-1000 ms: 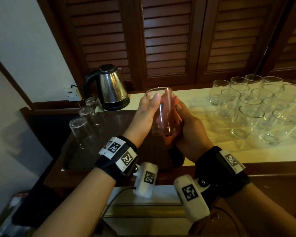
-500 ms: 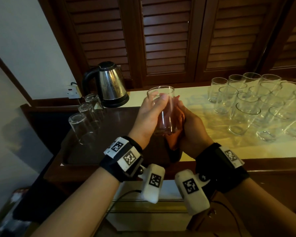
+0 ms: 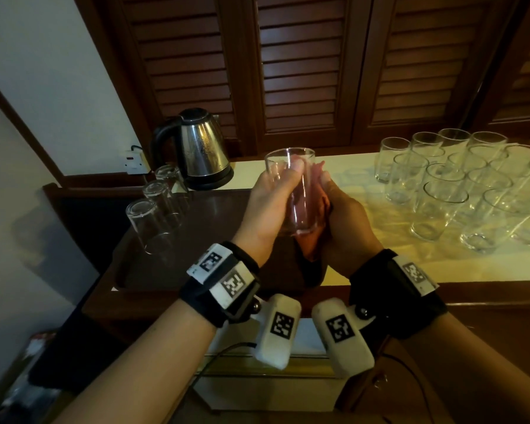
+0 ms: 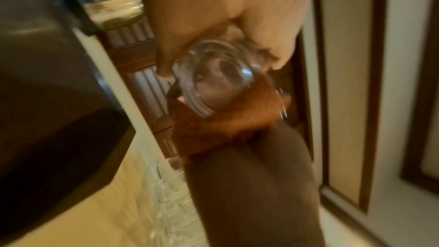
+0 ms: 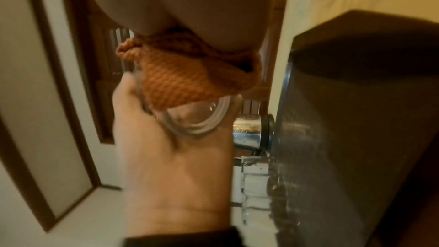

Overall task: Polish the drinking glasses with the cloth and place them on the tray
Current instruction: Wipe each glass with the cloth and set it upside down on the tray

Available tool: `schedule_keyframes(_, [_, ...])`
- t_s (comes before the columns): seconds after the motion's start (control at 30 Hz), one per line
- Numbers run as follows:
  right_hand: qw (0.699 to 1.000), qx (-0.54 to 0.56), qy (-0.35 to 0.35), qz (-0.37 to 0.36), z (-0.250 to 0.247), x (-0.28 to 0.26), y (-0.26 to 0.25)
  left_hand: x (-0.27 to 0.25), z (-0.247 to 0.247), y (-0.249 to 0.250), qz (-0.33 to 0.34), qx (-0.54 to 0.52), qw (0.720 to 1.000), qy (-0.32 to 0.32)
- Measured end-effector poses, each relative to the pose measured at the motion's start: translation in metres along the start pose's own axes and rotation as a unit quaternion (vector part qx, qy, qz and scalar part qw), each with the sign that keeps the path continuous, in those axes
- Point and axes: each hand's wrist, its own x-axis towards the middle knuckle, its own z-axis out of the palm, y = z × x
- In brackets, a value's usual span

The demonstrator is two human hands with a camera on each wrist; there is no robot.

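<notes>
My left hand (image 3: 276, 194) grips a clear drinking glass (image 3: 300, 191) upright above the dark tray (image 3: 196, 270), thumb near its rim. My right hand (image 3: 343, 218) presses an orange-red cloth (image 3: 312, 237) against the glass's right side and base, fingers curled round the cloth. The left wrist view shows the glass's base (image 4: 213, 80) with the cloth (image 4: 225, 125) beneath it. In the right wrist view the cloth (image 5: 185, 82) covers part of the glass (image 5: 197, 117). Three glasses (image 3: 153, 215) stand upside down at the tray's left.
Several upright glasses (image 3: 459, 191) crowd the pale counter at the right. A steel kettle (image 3: 199, 148) stands behind the tray, by a wall socket (image 3: 132, 162). Louvred wooden doors (image 3: 303, 65) close off the back. A wooden edge (image 3: 487, 295) runs along the counter front.
The left hand has shifted its hold, its thumb sliding round the glass near the rim. The glass has turned slightly against the cloth; both hands stay in place.
</notes>
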Motion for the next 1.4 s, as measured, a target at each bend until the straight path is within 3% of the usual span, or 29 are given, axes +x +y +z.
schedule_keyframes(0.1, [1.0, 0.004, -0.005, 0.005, -0.003, -0.002, -0.004, -0.002, -0.008, -0.001, -0.011, -0.027, 0.999, -0.042])
schedule_keyframes(0.23, [0.988, -0.139, 0.013, -0.073, -0.004, 0.005, -0.002, 0.002, -0.012, -0.003, -0.003, -0.055, 0.998, 0.02])
schedule_keyframes(0.33, [0.976, -0.192, 0.007, -0.102, -0.003, 0.009, 0.005, 0.003, -0.002, -0.003, -0.003, 0.016, 0.999, 0.032])
schedule_keyframes(0.43, [0.985, -0.15, 0.003, -0.082, -0.001, 0.007, 0.004, -0.001, 0.002, -0.005, 0.008, 0.007, 0.999, 0.031])
schedule_keyframes(0.57, [0.999, -0.031, 0.007, 0.003, -0.004, 0.003, -0.001, 0.0, -0.006, -0.007, 0.0, -0.01, 1.0, -0.019])
schedule_keyframes(0.63, [1.0, -0.02, 0.012, 0.002, -0.007, 0.004, -0.002, 0.002, -0.006, -0.005, -0.01, 0.003, 1.0, -0.005])
schedule_keyframes(0.73, [0.995, -0.079, 0.015, -0.055, -0.006, 0.01, 0.0, 0.004, -0.002, -0.003, -0.012, 0.003, 0.999, 0.046])
schedule_keyframes(0.87, [0.973, -0.18, 0.056, -0.134, -0.005, 0.02, 0.007, 0.003, 0.007, -0.004, -0.006, 0.048, 0.998, 0.039])
schedule_keyframes(1.07, [0.947, -0.267, -0.025, -0.18, -0.011, 0.018, 0.016, 0.01, 0.005, -0.001, -0.026, -0.022, 0.995, 0.098])
schedule_keyframes(1.2, [0.94, -0.266, -0.018, -0.214, -0.008, 0.016, 0.02, 0.009, 0.007, -0.005, 0.0, -0.011, 0.995, 0.095])
schedule_keyframes(1.27, [0.952, -0.228, -0.008, -0.203, -0.006, 0.014, 0.018, 0.008, 0.007, -0.01, 0.011, 0.0, 0.997, 0.076])
schedule_keyframes(1.4, [0.983, -0.143, 0.026, -0.11, -0.006, 0.011, 0.013, 0.008, -0.002, -0.012, 0.015, 0.023, 0.999, 0.025])
